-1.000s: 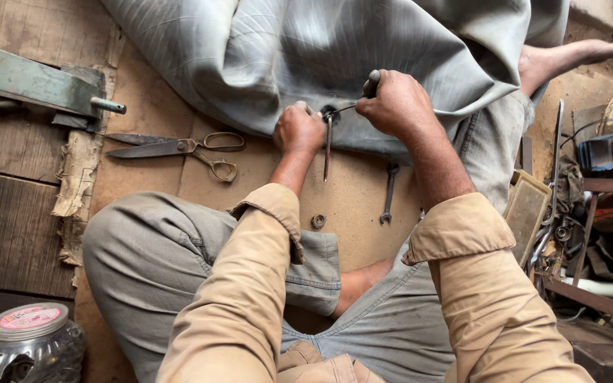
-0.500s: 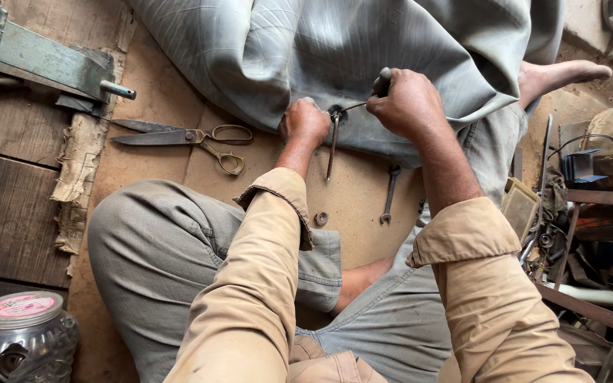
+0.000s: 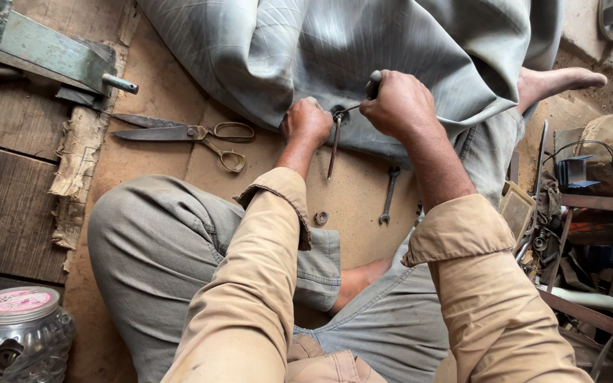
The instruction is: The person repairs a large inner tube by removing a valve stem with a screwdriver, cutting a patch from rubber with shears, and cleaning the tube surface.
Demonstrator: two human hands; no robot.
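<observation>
A grey ribbed rubber sheet (image 3: 250,57) lies across the cardboard floor in front of me. My left hand (image 3: 306,122) is a closed fist gripping its near edge, right beside a small dark fitting. A slim metal spanner (image 3: 333,152) reaches down from that fitting along my left hand. My right hand (image 3: 400,105) is closed around a dark-handled tool (image 3: 374,84). Its thin shaft points left to the same fitting. The two hands are a few centimetres apart.
Large scissors (image 3: 186,133) lie left of my hands. A second spanner (image 3: 388,195) and a small washer (image 3: 321,218) rest on the cardboard near my knees. A green metal fixture (image 3: 58,57) is far left, a plastic jar (image 3: 15,333) bottom left, and cluttered metal parts (image 3: 576,213) right.
Both hands keep the same grips at the fitting. The view has shifted a little, so the scissors and the green fixture sit slightly higher in the frame.
</observation>
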